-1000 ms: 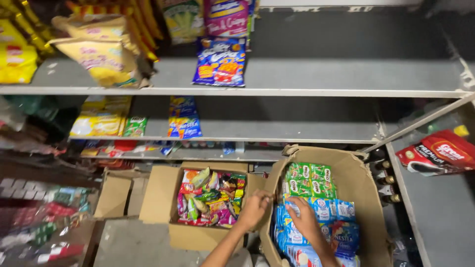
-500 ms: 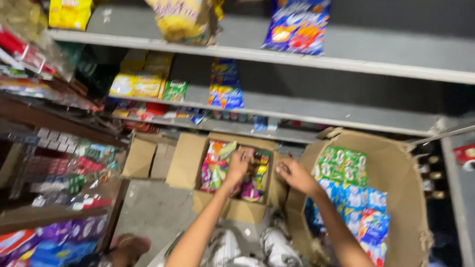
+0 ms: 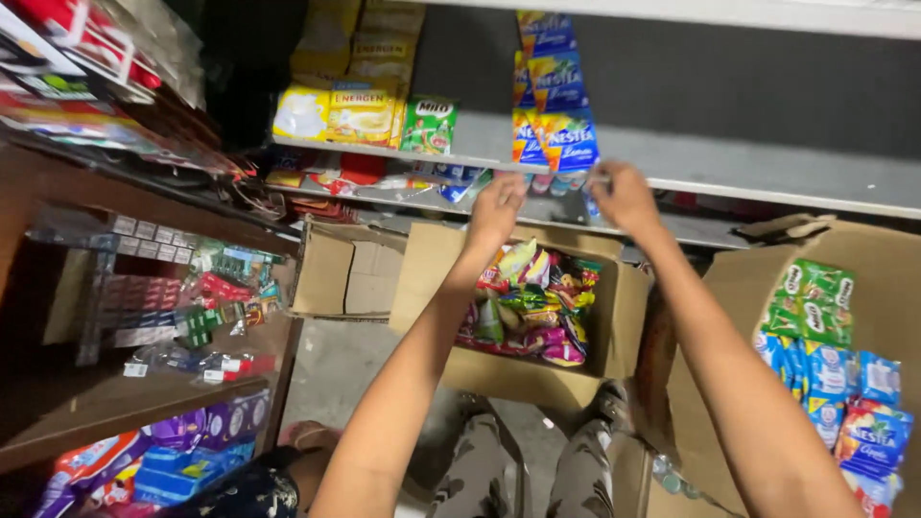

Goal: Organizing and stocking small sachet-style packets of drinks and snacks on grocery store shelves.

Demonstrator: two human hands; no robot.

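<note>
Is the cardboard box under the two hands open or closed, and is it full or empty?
Open and nearly full. The cardboard box has its flaps spread outward, and colourful snack packets fill it close to the rim.

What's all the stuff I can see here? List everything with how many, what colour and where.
blue-and-yellow sachet strips: several, hanging at the grey shelf's front, just above both hands
yellow packs: a few, on the grey shelf, left
green pack: one, beside the yellow packs
middle box: one, brown cardboard, full of mixed bright snack packets
empty box: one, brown, on the floor at left
right box: one, brown, holding green and blue sachets
wooden rack: one, brown, left, small goods
left hand: raised, open
right hand: raised near the strips
</note>
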